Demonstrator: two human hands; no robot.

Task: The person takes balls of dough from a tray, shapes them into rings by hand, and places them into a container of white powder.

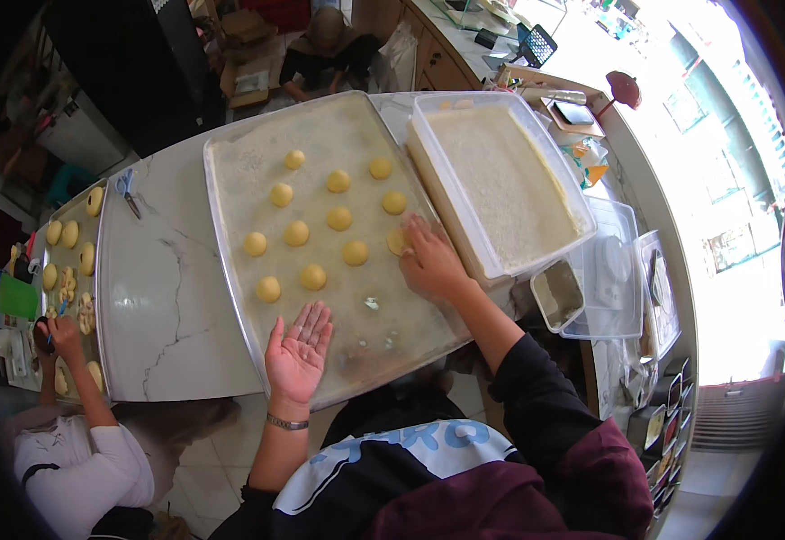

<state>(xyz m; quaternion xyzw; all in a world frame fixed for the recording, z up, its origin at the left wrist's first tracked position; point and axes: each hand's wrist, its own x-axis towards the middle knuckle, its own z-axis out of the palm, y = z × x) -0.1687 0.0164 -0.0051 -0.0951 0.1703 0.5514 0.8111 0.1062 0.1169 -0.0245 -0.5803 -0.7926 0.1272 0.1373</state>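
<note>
My left hand [298,355] is held palm up over the near edge of a large metal tray [230,202], fingers stretched out and nothing in them. Toward the tray's right side, my right hand [432,258] has its fingers down around a yellow dough ball [398,240], which they partly cover; the fingertips are slightly blurred. Several more round dough balls, such as one dough ball [312,276] nearest my left hand, sit apart in loose rows on the tray. Whitish smears [372,303] mark the tray's bare near part.
A clear plastic tub [581,229] with a pale floury mass stands against the tray's right. Beyond are a small metal pan [557,295] and plastic lids [613,261]. Scissors [129,193] lie left. A co-worker [86,450] handles shaped dough on another tray [97,315]; another person [325,54] is behind.
</note>
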